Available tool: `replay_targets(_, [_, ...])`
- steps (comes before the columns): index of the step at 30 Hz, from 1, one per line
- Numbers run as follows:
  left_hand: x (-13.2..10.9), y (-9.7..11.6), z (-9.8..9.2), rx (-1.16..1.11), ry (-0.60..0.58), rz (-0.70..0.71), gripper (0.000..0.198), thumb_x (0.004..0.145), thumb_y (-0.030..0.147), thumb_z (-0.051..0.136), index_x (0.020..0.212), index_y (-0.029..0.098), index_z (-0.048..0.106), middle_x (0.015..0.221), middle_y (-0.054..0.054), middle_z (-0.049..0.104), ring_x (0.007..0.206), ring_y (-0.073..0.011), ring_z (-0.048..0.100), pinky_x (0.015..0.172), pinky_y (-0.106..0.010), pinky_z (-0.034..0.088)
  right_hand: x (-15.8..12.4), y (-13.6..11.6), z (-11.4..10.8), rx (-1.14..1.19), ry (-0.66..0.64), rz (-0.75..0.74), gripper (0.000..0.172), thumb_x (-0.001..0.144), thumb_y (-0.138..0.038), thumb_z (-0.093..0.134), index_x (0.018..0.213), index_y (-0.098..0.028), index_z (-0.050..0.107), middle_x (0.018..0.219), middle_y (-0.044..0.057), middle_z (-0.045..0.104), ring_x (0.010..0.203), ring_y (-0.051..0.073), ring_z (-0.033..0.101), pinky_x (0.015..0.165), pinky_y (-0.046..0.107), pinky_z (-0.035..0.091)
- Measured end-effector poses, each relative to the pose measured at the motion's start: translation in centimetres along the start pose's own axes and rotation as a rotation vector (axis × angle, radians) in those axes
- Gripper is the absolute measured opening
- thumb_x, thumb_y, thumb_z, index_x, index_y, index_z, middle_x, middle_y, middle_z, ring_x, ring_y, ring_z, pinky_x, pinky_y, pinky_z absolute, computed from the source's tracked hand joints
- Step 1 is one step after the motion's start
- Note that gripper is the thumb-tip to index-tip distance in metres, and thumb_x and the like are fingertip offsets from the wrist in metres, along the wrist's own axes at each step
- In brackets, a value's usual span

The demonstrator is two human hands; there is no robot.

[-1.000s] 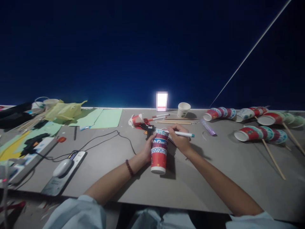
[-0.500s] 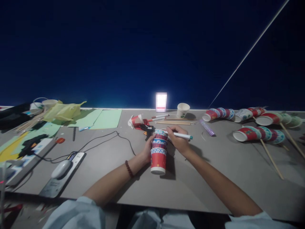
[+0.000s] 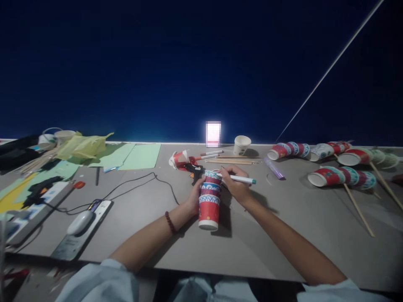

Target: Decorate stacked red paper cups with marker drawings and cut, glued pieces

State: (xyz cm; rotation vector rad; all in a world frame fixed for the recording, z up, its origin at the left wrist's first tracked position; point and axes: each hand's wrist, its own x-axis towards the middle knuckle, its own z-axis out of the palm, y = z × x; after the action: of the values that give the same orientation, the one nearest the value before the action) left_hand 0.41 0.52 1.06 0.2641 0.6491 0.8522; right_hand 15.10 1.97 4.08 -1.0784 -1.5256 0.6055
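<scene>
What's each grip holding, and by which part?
Left grip: cup stack, left side near the far end. Right grip: white pen, near its end by the stack.

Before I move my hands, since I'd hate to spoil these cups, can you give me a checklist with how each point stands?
1. Cups steadied: ok. The left hand holds the stack of cups from the side.
2. Marker secure: ok. The right hand grips the white marker, green end pointing away from the stack.
3. Tip on the cup: cannot tell. It is at the top cup, but contact is too small to see.
4. Space beyond the stack: not ok, I'd say. A black tool lies right behind it.
5. Cable free of the left arm: cannot tell. The black cable disappears near the wrist.
</scene>
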Motion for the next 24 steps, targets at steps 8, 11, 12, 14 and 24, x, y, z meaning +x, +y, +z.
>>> replay_targets(8, [0.10, 0.04, -0.22, 0.000, -0.034, 0.000, 0.048, 0.086, 0.050, 0.049, 0.095, 0.005, 0.064, 0.074, -0.014, 0.070, 0.061, -0.0222, 0.067, 0.059, -0.031, 0.051, 0.42, 0.64, -0.26, 0.208, 0.059, 0.095, 0.026, 0.086, -0.038, 0.056, 0.066, -0.022, 0.059, 0.071, 0.001, 0.070, 0.068, 0.017, 0.064, 0.067, 0.029, 0.048])
replay_targets(11, [0.20, 0.02, -0.41, -0.012, -0.054, -0.013, 0.047, 0.085, 0.049, 0.051, 0.095, 0.005, 0.064, 0.076, -0.013, 0.071, 0.062, -0.0222, 0.068, 0.059, -0.031, 0.052, 0.47, 0.81, -0.29, 0.193, 0.065, 0.105, 0.028, 0.085, -0.040, 0.056, 0.065, -0.022, 0.058, 0.069, 0.001, 0.070, 0.067, 0.017, 0.064, 0.067, 0.029, 0.048])
replay_targets(12, [0.22, 0.01, -0.47, -0.017, -0.056, -0.014, 0.046, 0.084, 0.048, 0.052, 0.096, 0.005, 0.064, 0.077, -0.013, 0.071, 0.063, -0.0221, 0.068, 0.059, -0.031, 0.052, 0.47, 0.82, -0.30, 0.185, 0.064, 0.105, 0.028, 0.085, -0.041, 0.056, 0.065, -0.022, 0.058, 0.068, 0.000, 0.069, 0.067, 0.017, 0.064, 0.066, 0.029, 0.048])
replay_targets(14, [0.24, -0.01, -0.55, -0.020, -0.053, -0.023, 0.044, 0.083, 0.046, 0.053, 0.096, 0.006, 0.064, 0.077, -0.013, 0.071, 0.064, -0.0222, 0.068, 0.059, -0.031, 0.052, 0.47, 0.81, -0.31, 0.175, 0.054, 0.100, 0.028, 0.085, -0.041, 0.056, 0.065, -0.022, 0.059, 0.066, 0.000, 0.067, 0.066, 0.017, 0.063, 0.066, 0.029, 0.048])
replay_targets(24, [0.17, 0.06, -0.41, -0.050, -0.056, -0.033, 0.047, 0.085, 0.048, 0.049, 0.096, 0.005, 0.064, 0.078, -0.015, 0.071, 0.065, -0.0242, 0.068, 0.060, -0.034, 0.053, 0.53, 0.76, -0.49, 0.099, 0.025, 0.046, 0.027, 0.086, -0.038, 0.056, 0.065, -0.021, 0.060, 0.068, 0.000, 0.068, 0.067, 0.017, 0.062, 0.067, 0.029, 0.047])
